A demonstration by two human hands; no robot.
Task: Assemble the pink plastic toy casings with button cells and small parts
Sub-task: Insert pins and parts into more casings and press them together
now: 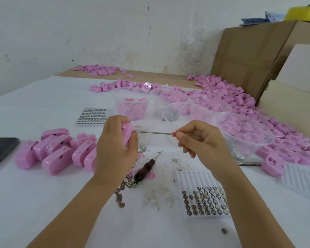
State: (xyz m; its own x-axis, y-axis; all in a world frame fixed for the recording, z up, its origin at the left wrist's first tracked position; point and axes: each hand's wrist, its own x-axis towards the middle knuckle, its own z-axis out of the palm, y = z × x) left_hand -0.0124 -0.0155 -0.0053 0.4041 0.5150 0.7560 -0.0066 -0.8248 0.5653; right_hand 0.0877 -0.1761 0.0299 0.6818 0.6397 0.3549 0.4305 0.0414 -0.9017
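"Gripping what, the left hand?"

"A pink casing, at the middle of the frame. The fingers are curled round it, and it stands on edge with one face turned to the right."

"And the right hand?"

"Closed on a screwdriver. Thumb and forefinger pinch it at the red collar, and the other fingers curl about the clear handle."

"Which way does it point?"

"Left. Its long axis runs nearly level across the frame, handle at the right, tip at the casing's right-hand face. The left fingers crowd that spot, so I cannot tell whether the tip sits in a screw."

"Do the hands touch?"

"No, they are apart, with the bare metal shaft spanning the gap. Both are raised above the white table."

"What lies under them?"

"An awl with a dark handle lies at lower centre, its point toward the upper right. A tray of button cells, partly filled, is at lower right. A heap of pink casings lies left of centre. Clear bowls of pink parts stand beyond the right hand."
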